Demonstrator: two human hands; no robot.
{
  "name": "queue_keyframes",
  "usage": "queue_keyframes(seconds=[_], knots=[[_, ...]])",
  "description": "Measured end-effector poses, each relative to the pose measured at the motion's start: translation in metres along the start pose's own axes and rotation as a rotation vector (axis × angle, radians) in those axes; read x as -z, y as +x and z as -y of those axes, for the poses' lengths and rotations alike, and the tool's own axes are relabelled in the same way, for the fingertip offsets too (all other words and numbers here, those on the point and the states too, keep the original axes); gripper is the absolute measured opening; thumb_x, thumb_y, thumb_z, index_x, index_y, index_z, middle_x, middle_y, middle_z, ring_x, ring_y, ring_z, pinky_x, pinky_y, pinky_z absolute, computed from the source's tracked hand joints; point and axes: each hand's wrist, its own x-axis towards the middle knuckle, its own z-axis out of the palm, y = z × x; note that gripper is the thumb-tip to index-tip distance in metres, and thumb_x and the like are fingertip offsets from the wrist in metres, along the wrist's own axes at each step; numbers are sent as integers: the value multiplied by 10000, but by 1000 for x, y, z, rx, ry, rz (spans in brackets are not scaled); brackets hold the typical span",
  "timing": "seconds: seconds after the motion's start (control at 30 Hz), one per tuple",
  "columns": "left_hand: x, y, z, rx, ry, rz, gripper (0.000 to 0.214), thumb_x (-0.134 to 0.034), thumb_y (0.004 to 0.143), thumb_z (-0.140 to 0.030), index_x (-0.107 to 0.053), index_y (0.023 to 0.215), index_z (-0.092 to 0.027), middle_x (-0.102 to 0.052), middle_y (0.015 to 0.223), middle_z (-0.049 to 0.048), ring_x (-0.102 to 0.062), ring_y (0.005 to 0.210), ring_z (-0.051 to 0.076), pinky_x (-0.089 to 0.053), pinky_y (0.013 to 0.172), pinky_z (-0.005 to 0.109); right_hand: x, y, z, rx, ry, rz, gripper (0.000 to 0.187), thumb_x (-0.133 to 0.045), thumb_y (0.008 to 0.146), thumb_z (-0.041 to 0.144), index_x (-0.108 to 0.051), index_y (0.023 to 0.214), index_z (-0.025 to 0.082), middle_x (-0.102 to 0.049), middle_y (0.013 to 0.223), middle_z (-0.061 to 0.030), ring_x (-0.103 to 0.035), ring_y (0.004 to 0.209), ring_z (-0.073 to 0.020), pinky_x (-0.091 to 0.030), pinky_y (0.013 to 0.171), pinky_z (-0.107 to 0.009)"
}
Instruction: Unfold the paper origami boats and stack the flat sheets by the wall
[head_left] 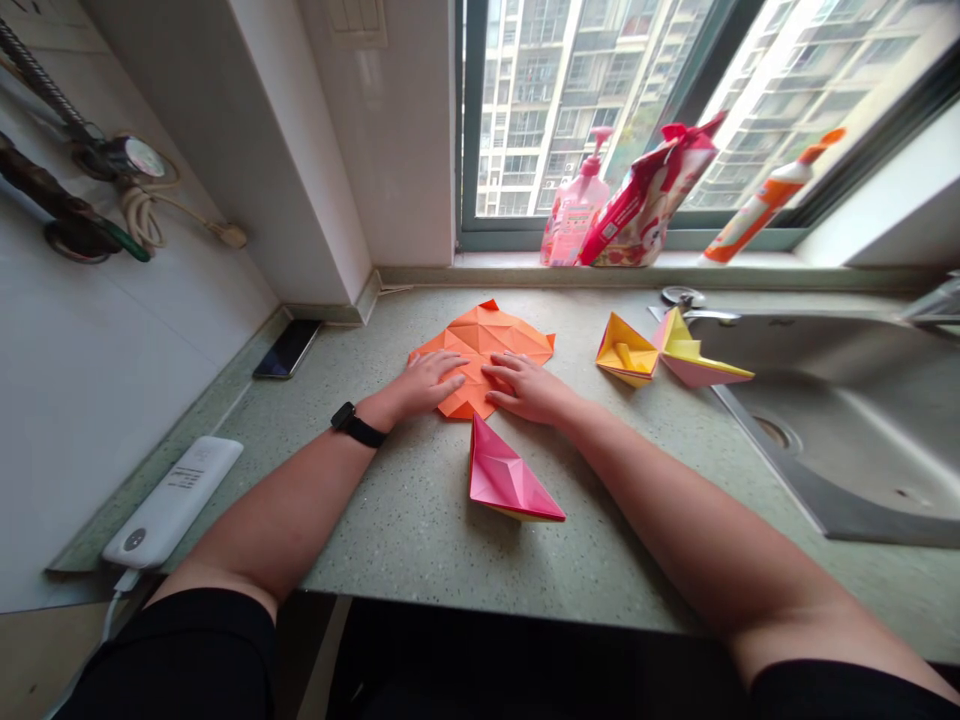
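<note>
Left hand [427,385]: palm down, flat, fingers extended toward the right hand.
Right hand [529,390]: palm down, flat, fingers slightly spread toward the left hand.
Fingertips [465,378]: the two hands' close together, not touching.
Left forearm [285,505]: angled inward, wrist low.
Right forearm [675,510]: angled inward, wrist low.

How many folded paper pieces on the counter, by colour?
Orange creased paper sheet: 1
Pink paper boat: 1
Yellow paper boats: 2
Total: 4
</note>
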Motion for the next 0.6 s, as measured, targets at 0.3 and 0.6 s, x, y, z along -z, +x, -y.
queue_keyframes(seconds=[0.3,0.6], knots=[[-4,-5,-7,156,336,252,1166,-616,859,-902,-271,1781,-278,-105,1869,174,-55,1720,479,13,1320,750,-6,-5,16,-28,-70,-9,486,-629,1040,545,-737,1454,312,-680,1528,-134,-575,1484,-407,-446,1266,-608],[-1,-5,-5,134,325,313,1329,-597,784,-984,-144,1807,-265,6,1866,176,36,1721,482,66,1306,764,-16,40,0,100,-27,88,660,-492,1096,564,-546,1656,220,-482,1746,-131,-392,1651,-362,-291,1368,-590]])
